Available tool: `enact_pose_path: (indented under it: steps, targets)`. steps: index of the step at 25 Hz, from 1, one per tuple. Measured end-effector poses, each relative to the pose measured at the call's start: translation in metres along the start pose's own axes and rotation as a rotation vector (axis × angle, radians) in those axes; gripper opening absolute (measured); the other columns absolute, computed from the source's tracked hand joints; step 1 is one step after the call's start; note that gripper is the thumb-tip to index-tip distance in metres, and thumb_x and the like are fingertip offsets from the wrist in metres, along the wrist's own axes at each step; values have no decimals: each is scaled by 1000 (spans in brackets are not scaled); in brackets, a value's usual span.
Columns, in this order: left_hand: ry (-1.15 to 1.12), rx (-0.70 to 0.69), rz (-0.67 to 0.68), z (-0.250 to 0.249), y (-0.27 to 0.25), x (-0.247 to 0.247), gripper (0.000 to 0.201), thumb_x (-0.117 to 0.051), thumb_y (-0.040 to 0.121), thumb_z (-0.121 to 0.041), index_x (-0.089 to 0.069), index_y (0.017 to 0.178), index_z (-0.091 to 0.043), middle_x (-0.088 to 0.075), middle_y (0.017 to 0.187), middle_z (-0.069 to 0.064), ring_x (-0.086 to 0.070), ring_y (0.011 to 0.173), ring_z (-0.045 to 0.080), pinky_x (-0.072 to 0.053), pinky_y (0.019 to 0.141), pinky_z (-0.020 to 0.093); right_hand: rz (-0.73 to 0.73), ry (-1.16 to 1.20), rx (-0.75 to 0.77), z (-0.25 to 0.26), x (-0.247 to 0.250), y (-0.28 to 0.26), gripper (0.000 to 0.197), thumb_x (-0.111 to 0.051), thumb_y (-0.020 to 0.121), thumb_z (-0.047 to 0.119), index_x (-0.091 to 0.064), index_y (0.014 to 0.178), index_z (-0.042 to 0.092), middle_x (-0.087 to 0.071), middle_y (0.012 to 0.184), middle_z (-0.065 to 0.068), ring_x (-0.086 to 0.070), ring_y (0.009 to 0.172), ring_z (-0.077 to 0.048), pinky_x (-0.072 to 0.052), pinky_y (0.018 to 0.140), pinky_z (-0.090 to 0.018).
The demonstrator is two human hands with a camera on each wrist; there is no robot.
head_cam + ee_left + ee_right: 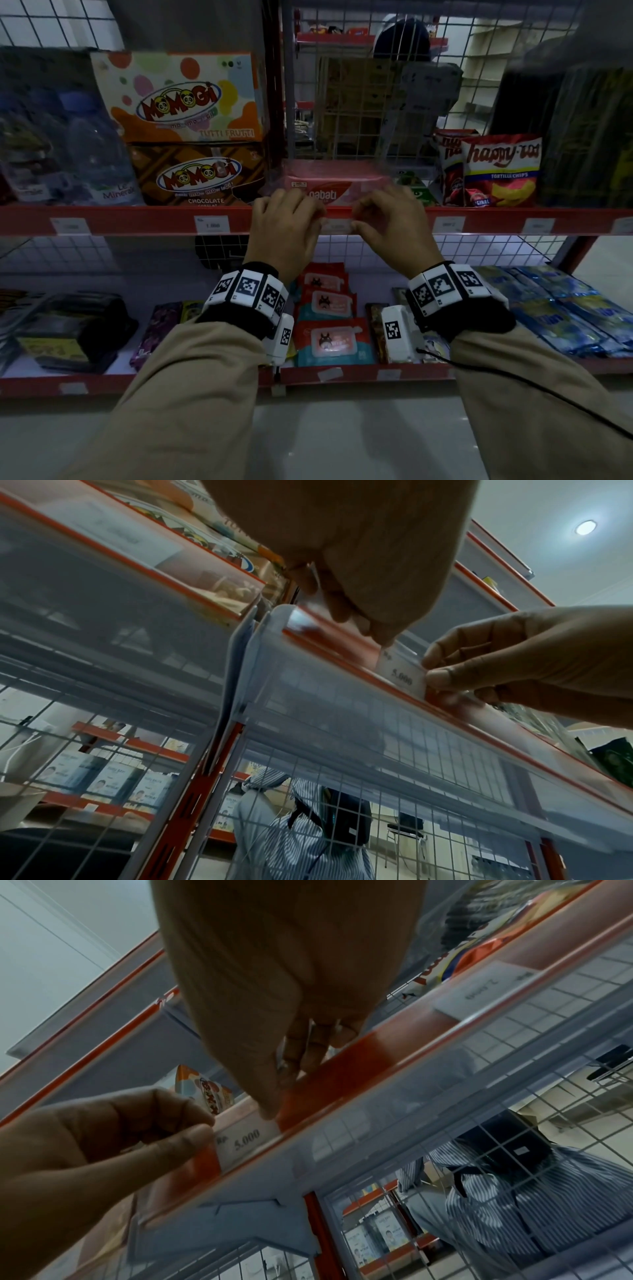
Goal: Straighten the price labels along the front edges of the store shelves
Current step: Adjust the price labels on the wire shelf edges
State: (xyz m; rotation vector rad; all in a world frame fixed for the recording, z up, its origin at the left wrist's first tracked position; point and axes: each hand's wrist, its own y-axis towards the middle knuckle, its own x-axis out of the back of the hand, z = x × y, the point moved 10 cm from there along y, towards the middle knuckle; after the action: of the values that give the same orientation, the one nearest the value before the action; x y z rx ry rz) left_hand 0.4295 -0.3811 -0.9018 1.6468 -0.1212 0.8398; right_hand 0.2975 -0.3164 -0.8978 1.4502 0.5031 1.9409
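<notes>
A white price label [337,226] printed 5.000 sits in the red front rail [137,221] of the upper shelf, between my two hands. My left hand [320,222] pinches its left end with curled fingers; the right wrist view shows that thumb [192,1139] against the label [246,1141]. My right hand [356,224] pinches the right end, thumb and forefinger [441,674] on the label [402,674]. Other labels [211,224] [448,224] sit along the same rail. On the lower rail a label [329,374] lies tilted.
Momogi boxes [191,137], a pink Nabati pack [329,192] and a chips bag [500,171] stand just behind the rail. Wet-wipe packs [329,329] lie on the lower shelf. Beyond the wire mesh back [376,102] stands a person in a striped top [301,831].
</notes>
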Motion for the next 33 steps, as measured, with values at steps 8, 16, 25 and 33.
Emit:
enact_pose_path:
  steps: [8, 16, 25, 33]
  targets:
    - [25, 40, -18, -1, -24, -10, 42, -59, 84, -20, -58, 125, -15, -58, 105, 7, -52, 100, 29, -36, 86, 42, -192, 22, 130, -2, 9, -19, 14, -73, 76, 15, -65, 87, 11, -57, 99, -6, -45, 101, -25, -33, 82, -23]
    - [75, 22, 108, -16, -86, -46, 57, -56, 80, -12, -47, 137, -11, -39, 145, 16, -33, 134, 34, -32, 108, 48, -71, 89, 50, -44, -59, -106, 13, -67, 80, 11, -64, 92, 10, -56, 93, -7, -50, 92, -23, -31, 77, -21]
    - [47, 150, 757, -33, -233, -165, 41, -46, 88, -27, -49, 129, -27, -49, 130, -5, -41, 120, 20, -26, 99, 36, 519, 72, -78, -82, -188, -234, 33, -67, 77, 7, -65, 110, 9, -62, 109, -13, -56, 103, -34, -47, 84, -39]
    - [19, 132, 768, -36, -272, -176, 56, -57, 78, -19, -48, 133, -18, -49, 132, 2, -44, 119, 26, -38, 93, 40, 488, -103, 48, -76, -203, -254, 53, -67, 72, 10, -58, 124, 11, -60, 119, -10, -56, 104, -34, -49, 83, -43]
